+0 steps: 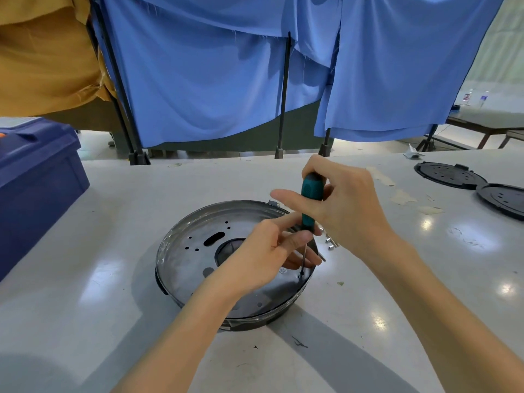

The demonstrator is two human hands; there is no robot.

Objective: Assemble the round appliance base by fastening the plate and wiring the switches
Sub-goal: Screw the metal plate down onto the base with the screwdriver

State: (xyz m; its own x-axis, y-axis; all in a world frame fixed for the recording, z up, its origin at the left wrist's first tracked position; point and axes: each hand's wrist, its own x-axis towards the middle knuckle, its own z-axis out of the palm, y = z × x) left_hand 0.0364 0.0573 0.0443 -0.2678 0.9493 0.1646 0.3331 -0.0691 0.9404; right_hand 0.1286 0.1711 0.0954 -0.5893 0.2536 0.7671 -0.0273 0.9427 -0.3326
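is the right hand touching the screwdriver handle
Touching. The head view shows the right hand wrapped around the teal screwdriver handle, fingers closed over its top, no gap visible.

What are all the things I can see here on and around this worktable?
Round appliance base: one, black with a shiny metal plate on top, middle of the table.
Screwdriver: one, teal and black handle, upright, tip down on the plate near its right edge.
Small metal parts: a few, silver, on the table just right of the base.
Round covers: two, black, far right of the table.
Bin: one, dark blue, left edge.
Cloths: blue ones hung behind the table, one mustard at upper left.
Table: one, pale grey.
Left hand: steadies the screwdriver shaft.
Right hand: grips the handle.
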